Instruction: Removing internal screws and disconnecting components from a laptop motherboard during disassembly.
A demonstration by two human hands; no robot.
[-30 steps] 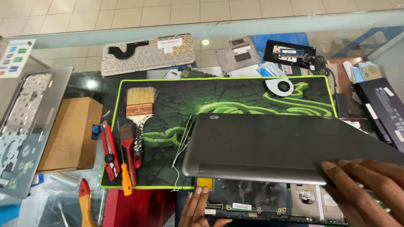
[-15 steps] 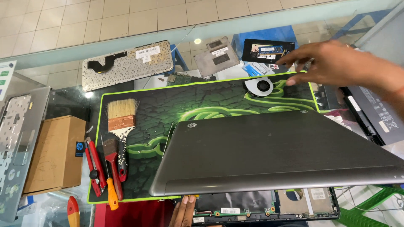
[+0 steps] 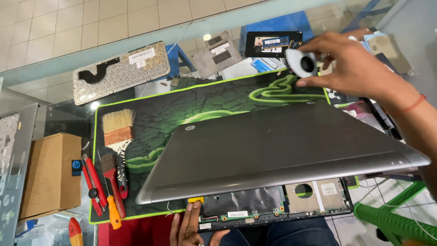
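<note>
A grey laptop lid (image 3: pixel 277 150) is tilted over an opened laptop base (image 3: pixel 273 207) with bare circuit board, on a black and green mat (image 3: pixel 191 105). My left hand (image 3: pixel 189 225) rests at the near edge, fingers touching the base under the lid's lower left corner. My right hand (image 3: pixel 350 64) is raised over the mat's far right corner and grips a small round white cooling fan (image 3: pixel 302 63) between thumb and fingers.
A loose keyboard (image 3: pixel 120 70) lies at the back left. A wide brush (image 3: pixel 118 130), a small brush (image 3: pixel 114 175), red cutters (image 3: pixel 93 184) and a cardboard box (image 3: pixel 52 175) sit on the left. Metal covers (image 3: pixel 218 54) and a memory tray (image 3: pixel 273 43) lie behind. A green stool (image 3: pixel 391 223) stands at lower right.
My right hand left the lid's near right edge, reached to the far right of the mat and lifted the white fan off it. The view shifted right.
</note>
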